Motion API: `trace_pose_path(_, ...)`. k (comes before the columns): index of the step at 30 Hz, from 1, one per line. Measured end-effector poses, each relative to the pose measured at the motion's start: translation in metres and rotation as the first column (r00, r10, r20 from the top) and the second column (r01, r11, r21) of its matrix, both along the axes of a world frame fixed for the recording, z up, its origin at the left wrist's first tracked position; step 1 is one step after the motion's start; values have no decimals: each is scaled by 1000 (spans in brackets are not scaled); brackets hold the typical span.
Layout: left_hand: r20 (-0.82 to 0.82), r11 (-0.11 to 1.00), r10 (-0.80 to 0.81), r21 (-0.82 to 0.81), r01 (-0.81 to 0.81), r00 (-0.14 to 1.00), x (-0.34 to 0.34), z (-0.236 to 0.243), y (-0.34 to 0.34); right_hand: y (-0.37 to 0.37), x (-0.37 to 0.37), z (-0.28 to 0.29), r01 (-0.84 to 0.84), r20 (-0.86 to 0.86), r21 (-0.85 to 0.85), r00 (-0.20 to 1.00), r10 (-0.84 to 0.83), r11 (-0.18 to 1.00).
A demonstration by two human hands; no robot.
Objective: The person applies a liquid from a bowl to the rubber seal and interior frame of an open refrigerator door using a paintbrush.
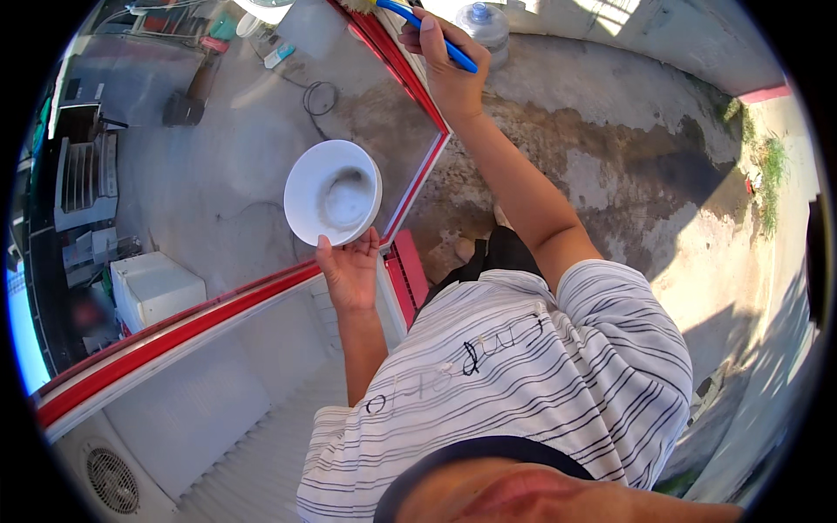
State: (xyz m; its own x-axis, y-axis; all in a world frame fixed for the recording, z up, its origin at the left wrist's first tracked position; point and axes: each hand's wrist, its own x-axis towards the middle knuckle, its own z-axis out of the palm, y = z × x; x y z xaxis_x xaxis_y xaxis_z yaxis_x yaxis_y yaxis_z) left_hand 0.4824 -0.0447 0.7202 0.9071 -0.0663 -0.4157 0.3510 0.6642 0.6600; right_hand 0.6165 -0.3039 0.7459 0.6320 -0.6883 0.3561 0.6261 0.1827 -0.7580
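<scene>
My left hand (351, 275) grips a white bowl (305, 196) by its near rim, thumb on the outside and fingers beneath. The bowl tilts toward me and has a pale, greyish, cloudy liquid or foam at its bottom. Up at the top edge, my right hand (452, 78) is closed round the blue handle of a brush (459, 57). The brush's pale bristles (356, 4) are at the top of the view, close to a red frame bar (397, 61), and partly cut off. Whether they touch the bar I cannot tell.
A clear water jug (482, 28) stands beyond my right hand. A long red-and-white frame (174, 327) runs along the left and turns a corner near the bowl. Behind it are a white box (157, 283), a black cable (321, 98) and a fan unit (112, 479). Wet concrete (558, 144) lies right.
</scene>
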Motion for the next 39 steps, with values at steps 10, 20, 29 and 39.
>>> trace_pose_path(10,13,999,31,31,-32,999,1,5,-9,37,-8,-67,21,-236,220,971,32,975)
trace_pose_path(20,-26,996,54,74,-52,998,1,12,-14,53,5,-177,161,-431,301,902,-17,940)
trace_pose_path(29,-18,989,25,148,-22,1000,1,10,-9,57,-4,-167,144,-240,300,968,-72,943)
trace_pose_path(39,-17,983,42,178,-38,999,3,10,-14,20,-23,-258,125,-339,683,927,160,720)
